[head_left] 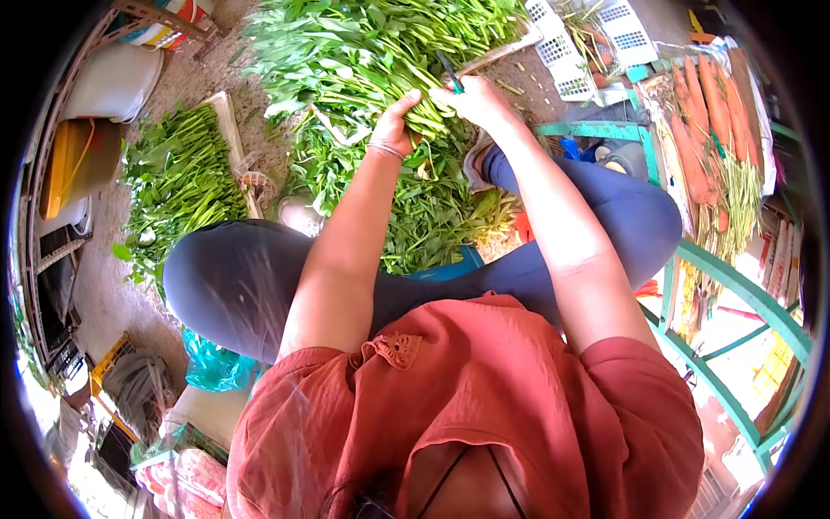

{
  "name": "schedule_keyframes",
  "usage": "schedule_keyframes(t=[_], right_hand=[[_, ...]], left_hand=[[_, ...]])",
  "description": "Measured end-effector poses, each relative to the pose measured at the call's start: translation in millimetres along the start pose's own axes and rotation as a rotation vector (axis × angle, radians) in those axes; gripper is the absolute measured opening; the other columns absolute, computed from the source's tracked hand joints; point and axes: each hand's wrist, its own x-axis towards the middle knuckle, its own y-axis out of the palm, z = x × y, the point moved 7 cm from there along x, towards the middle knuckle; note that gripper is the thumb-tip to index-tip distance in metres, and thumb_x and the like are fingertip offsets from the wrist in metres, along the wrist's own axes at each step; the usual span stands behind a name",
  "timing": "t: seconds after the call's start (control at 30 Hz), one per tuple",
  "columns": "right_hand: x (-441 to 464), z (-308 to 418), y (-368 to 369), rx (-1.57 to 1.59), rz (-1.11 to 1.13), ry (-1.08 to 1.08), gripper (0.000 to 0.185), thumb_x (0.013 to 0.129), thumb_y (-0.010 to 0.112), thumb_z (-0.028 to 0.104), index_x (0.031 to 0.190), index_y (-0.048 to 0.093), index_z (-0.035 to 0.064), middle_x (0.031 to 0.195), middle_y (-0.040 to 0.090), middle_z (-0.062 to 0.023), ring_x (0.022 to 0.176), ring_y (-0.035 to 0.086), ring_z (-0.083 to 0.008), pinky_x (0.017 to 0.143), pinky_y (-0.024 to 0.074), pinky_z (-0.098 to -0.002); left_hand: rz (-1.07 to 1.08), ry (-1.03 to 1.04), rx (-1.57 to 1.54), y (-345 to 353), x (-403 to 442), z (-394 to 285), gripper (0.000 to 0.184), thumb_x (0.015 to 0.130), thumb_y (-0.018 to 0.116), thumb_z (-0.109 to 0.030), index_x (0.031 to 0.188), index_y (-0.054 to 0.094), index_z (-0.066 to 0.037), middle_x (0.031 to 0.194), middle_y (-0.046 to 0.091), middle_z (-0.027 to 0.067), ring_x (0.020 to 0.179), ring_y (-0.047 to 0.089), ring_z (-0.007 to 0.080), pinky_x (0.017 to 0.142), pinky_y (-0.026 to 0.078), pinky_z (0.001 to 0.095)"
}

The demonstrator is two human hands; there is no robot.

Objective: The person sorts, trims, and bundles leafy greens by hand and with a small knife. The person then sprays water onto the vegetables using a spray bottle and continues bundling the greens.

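My left hand (pixel 396 128) is closed around the stem ends of a bunch of leafy greens (pixel 430 117), with the thumb on top. Right beside it, my right hand (pixel 477 102) grips a small knife (pixel 446 67). Its dark, narrow blade points up and left over the stems, and a bit of teal shows at the fingers. The right fingertips are close to the stems, but whether they touch is hard to tell. Beyond both hands lies a large pile of long-stemmed greens (pixel 337 43). More loose greens (pixel 415 216) fill the space below the hands, between my knees.
Another stack of greens (pixel 186 173) lies on the floor at left. Carrots (pixel 705 112) are piled at right, near a green metal frame (pixel 735 281). White perforated baskets (pixel 562 52) stand at the back right. A teal plastic bag (pixel 216 359) is beside my left leg.
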Motion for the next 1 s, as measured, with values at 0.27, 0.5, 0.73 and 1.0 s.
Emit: schedule_keyframes(t=[0.27,0.5,0.73,1.0], right_hand=[[-8,-15,22,0.140,-0.078,-0.093,0.037,0.075,0.056,0.045,0.082,0.061,0.0089,0.074,0.063,-0.0103,0.072,0.060,-0.0271,0.065,0.0456,-0.0356],[-15,-16,30,0.325,0.089,0.020,0.032,0.073,0.065,0.043,0.074,0.057,0.0114,0.056,0.053,0.0025,0.048,0.049,-0.0092,0.048,0.0387,-0.0244],[-11,-15,25,0.558,0.056,0.024,0.035,0.066,0.073,0.039,0.070,0.054,0.0104,0.059,0.054,0.0023,0.052,0.048,-0.0089,0.051,0.0398,-0.0232],[-37,-8,-23,0.495,-0.380,0.042,0.042,0.070,0.064,0.047,0.076,0.057,0.0056,0.071,0.061,-0.0087,0.066,0.058,-0.0180,0.062,0.0440,-0.0309]], left_hand=[[0.023,-0.066,0.037,-9,-12,-4,0.036,0.075,0.060,-0.019,0.105,0.053,0.000,0.096,0.061,0.0115,0.084,0.060,0.0241,0.075,0.050,0.0381],[0.344,-0.041,-0.075,5,-11,-3,0.055,0.076,0.060,-0.026,0.119,0.043,0.004,0.113,0.053,0.0177,0.102,0.053,0.0286,0.089,0.043,0.0396],[0.251,0.010,-0.166,16,0,-4,0.046,0.077,0.057,-0.021,0.112,0.046,0.006,0.114,0.051,0.0217,0.106,0.049,0.0330,0.096,0.036,0.0437],[0.104,0.103,-0.219,51,5,-20,0.024,0.075,0.058,-0.011,0.095,0.054,0.001,0.096,0.059,0.0172,0.089,0.057,0.0293,0.083,0.046,0.0409]])
